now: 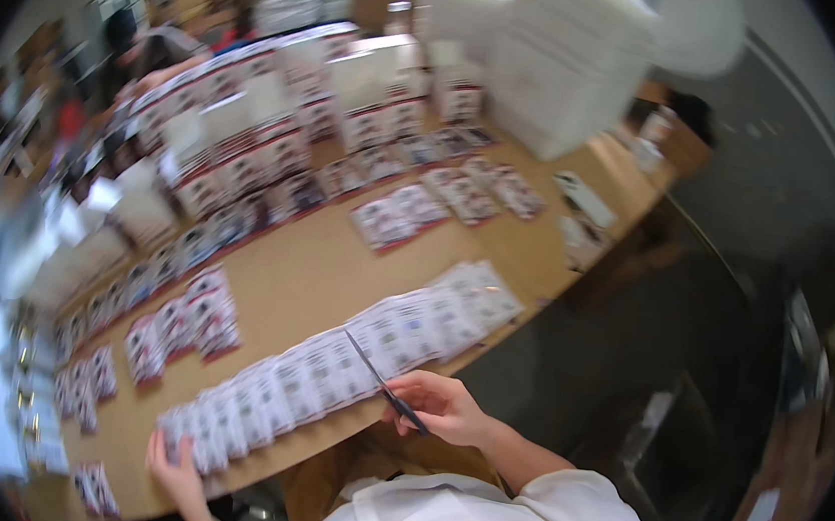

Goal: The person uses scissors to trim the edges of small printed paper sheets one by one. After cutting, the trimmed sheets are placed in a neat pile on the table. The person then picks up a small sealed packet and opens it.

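A pair of scissors (406, 412) with dark handles is in my right hand (445, 410), fingers closed round them. Their thin blades look closed and slant up and left over a long row of overlapping white printed packets (294, 389). This row runs diagonally along the table's near edge. At its left end is my left hand (178, 474), thumb and fingers apart and touching the end packets. Motion blur hides the packets' fine detail.
Smaller groups of red-and-white packets (397, 215) lie farther back on the brown table (285, 278). Behind them stand rows of display boxes (246, 159). A large white wrapped stack (567, 64) rises at the back right. Another person's arm (169, 71) shows at the far left.
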Demonstrator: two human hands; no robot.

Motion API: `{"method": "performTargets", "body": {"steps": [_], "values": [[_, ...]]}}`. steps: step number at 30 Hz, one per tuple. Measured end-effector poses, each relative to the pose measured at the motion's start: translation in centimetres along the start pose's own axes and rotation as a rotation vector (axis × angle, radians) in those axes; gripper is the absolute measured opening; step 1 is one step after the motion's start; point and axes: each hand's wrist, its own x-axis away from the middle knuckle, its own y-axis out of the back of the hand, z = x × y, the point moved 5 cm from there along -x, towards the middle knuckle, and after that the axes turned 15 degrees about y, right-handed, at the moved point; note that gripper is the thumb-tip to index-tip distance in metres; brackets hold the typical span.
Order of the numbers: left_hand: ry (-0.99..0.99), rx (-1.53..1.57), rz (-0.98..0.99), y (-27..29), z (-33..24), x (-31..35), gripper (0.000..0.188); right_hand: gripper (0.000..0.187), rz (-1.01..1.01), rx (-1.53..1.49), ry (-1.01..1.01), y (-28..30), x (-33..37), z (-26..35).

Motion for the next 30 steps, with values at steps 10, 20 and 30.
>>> {"method": "performTargets", "body": {"steps": [10, 20, 30], "values": [[-0.313, 0.042, -0.349, 6.2, -10.4, 2.1, 0.021, 0.031, -1.044, 1.391, 0.502, 22.8, 7.2, 20.4], [-0.277, 0.079, -0.209, 5.3, -15.0, 2.2, 0.018, 0.021, -0.854, 1.981, -0.052, 41.7, 2.2, 23.4], [-0.339, 0.026, -0.167, 4.2, -19.8, 2.8, 0.016, 0.027, -0.972, 2.060, -0.429, 49.1, 0.0, 25.2]]}}
